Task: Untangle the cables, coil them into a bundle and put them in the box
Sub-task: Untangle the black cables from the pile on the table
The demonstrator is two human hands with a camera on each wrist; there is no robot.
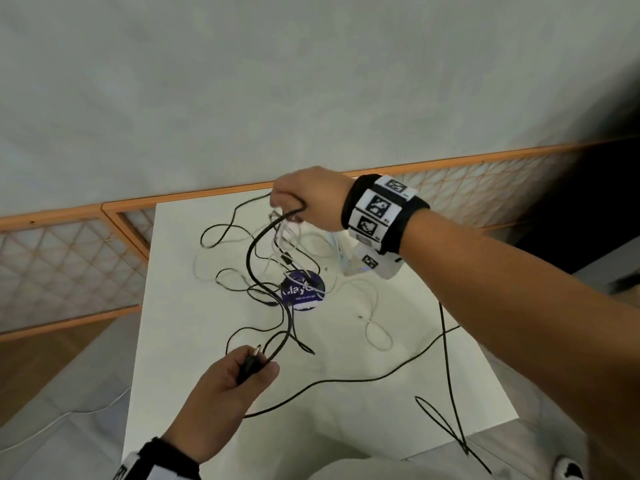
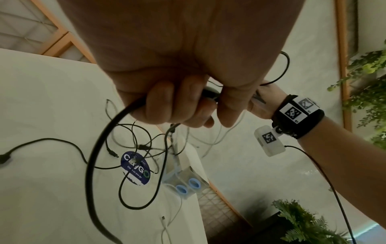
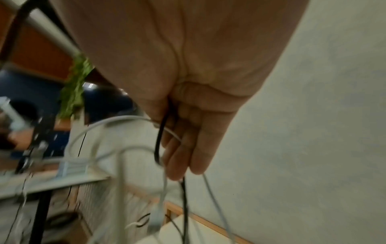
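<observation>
The left hand (image 1: 221, 386) hangs low over the near part of the white surface (image 1: 381, 393), its fingers (image 2: 160, 105) curled round the plug end of a thick black cable (image 1: 258, 258); the thumb presses the plug body against them and the metal tip sticks out just past the knuckles. From there the thick cable arcs up and away to the right hand (image 1: 311, 199), raised above the far edge of the surface. That hand's fingers (image 3: 188, 148) are curled together, and the black cable passes through them along with thin white cables (image 1: 374, 327), which hang off the fingers in loops and trail down onto the surface.

The rest of the tangle (image 1: 249, 271) lies on the middle of the surface: thin black loops and pale strands crossing one another over a round blue sticker (image 1: 303, 289). One black lead runs off the right edge. A small clear box (image 2: 183, 180) with two blue rings sits at the far side of the surface in the left wrist view; in the head view the right wrist mostly hides it.

The right wrist view is smeared, so which white strand is actually pinched and which merely drapes over the fingers cannot be told. The white strands are faint against the surface
</observation>
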